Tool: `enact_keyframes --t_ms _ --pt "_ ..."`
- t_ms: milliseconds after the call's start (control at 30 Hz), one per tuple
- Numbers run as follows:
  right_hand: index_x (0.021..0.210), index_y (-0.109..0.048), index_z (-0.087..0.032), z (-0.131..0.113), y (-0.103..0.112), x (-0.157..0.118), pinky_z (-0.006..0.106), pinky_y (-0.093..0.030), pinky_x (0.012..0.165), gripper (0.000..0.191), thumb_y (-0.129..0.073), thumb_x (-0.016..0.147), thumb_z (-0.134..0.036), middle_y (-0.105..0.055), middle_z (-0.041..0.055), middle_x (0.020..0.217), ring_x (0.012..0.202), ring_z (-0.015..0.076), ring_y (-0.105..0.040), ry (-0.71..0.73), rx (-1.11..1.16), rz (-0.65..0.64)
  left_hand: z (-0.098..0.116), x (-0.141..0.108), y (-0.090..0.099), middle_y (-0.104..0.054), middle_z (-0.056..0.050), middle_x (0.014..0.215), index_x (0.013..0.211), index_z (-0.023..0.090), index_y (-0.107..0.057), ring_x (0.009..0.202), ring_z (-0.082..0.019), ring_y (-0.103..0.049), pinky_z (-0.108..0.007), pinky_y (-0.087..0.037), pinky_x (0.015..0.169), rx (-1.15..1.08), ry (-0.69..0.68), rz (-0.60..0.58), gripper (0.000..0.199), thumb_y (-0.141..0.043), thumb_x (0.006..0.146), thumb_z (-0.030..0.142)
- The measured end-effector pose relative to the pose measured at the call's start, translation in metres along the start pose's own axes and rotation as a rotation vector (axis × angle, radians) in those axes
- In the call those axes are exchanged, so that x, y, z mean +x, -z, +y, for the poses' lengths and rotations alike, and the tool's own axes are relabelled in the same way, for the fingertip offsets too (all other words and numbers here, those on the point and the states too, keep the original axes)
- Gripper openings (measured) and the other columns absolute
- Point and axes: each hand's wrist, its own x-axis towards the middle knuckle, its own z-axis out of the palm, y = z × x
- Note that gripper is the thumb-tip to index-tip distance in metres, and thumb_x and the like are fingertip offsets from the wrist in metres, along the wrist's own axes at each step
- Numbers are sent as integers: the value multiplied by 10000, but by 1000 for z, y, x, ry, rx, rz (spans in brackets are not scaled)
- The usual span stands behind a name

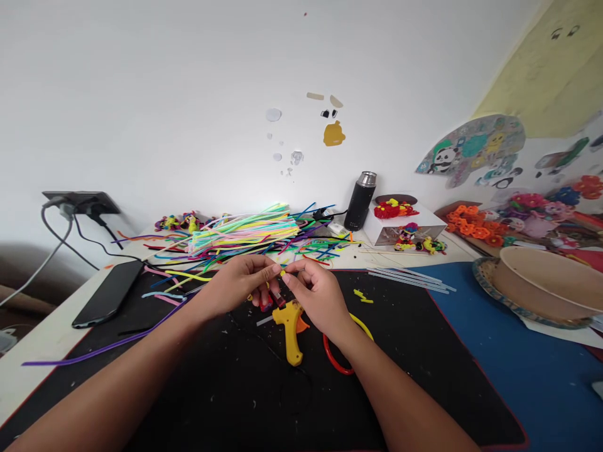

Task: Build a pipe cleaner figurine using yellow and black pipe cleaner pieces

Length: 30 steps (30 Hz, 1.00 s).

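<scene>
Both my hands meet above the black mat, fingertips close together around a small yellow piece (283, 273) that looks like pipe cleaner. My left hand (242, 282) pinches it between thumb and forefinger. From the other side, my right hand (315, 292) grips it with its thumb and bent fingers. A yellow hot glue gun (293, 336) with an orange trigger lies on the mat just below the hands. Behind its nozzle, partly hidden by my left fingers, is a small red-and-pink object (266, 304). Short yellow pieces (362, 295) lie to the right of my right hand.
A heap of colourful pipe cleaners (245, 232) lies against the wall. A black phone (108, 294) is at left, below a power outlet (81, 202). Toward the right are a black flask (360, 201), a white box (405, 223), clear glue sticks (409, 280) and a bowl (551, 276).
</scene>
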Motion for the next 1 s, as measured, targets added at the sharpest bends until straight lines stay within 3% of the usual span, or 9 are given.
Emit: enact_keyframes --t_ms 500,733,833,1000 --pt "1055 -720 -242 3 -2 -6 285 -275 536 147 -638 987 -344 -541 -59 584 515 141 -477 98 -365 1 0 1 -1 -749 -54 681 790 167 -702 519 -142 -650 -211 -477 464 -6 49 -19 492 -814 800 646" --pt "1092 -728 -229 1 -3 -7 275 -264 548 172 -625 979 -309 -535 -60 597 526 133 -474 143 -409 16 -1 1 -3 -677 1 606 725 162 -661 504 -119 -625 -196 -449 457 -33 79 9 511 -838 773 639" --pt "1050 -717 -225 2 -3 -5 270 -265 536 151 -631 969 -320 -508 -69 571 511 130 -458 121 -324 18 -4 2 -2 -706 -14 639 756 154 -681 511 -120 -639 -201 -459 466 -50 72 3 534 -829 773 666" --pt "963 -676 -222 4 -1 0 257 -310 508 179 -651 958 -398 -548 -60 593 491 124 -449 13 47 18 -4 1 -2 -746 -62 681 765 139 -704 531 -126 -660 -206 -478 486 -78 51 -38 618 -746 815 753"
